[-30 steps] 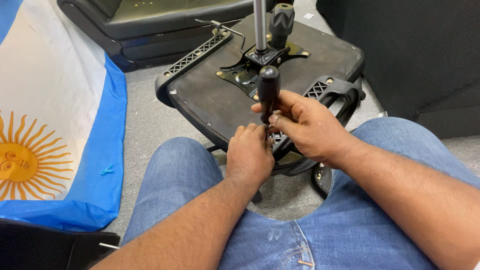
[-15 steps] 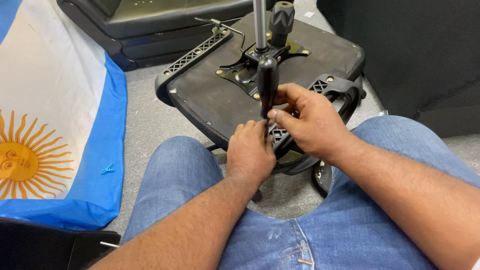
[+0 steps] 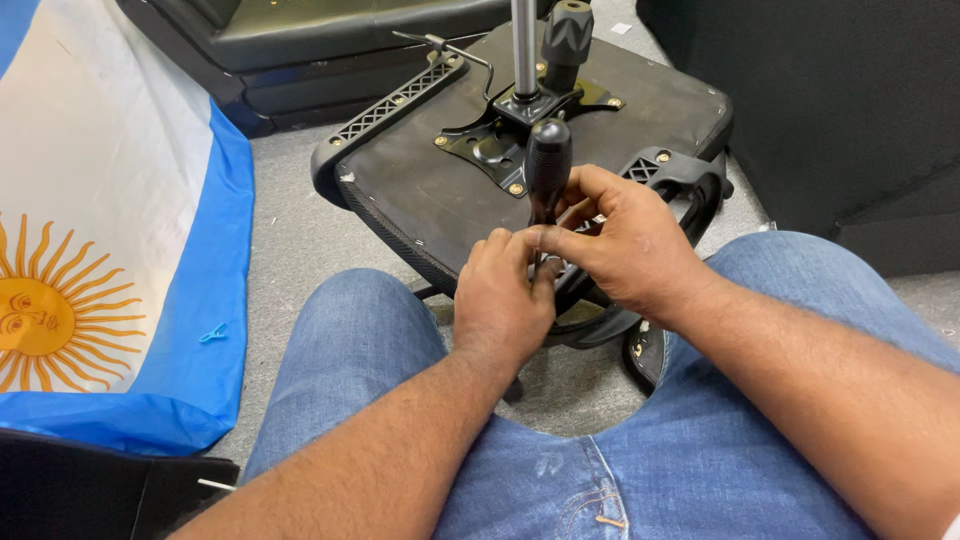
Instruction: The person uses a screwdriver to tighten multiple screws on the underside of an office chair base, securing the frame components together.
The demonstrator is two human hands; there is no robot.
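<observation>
Grey carpet underlies an upturned chair seat; the right hand has shifted lower on the screwdriver, grip pinching its shaft, left hand pinching beside it, steadying the tip.

grey carpeted floor: upturned black office chair seat, blue-and-white sun-emblem cloth flag, small blue plastic clip.

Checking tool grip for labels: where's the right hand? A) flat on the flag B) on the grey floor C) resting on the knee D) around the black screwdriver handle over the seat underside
D: the right hand wraps its fingers on the screwdriver standing over the upturned seat, with the left hand pinching near its lower end.
</observation>
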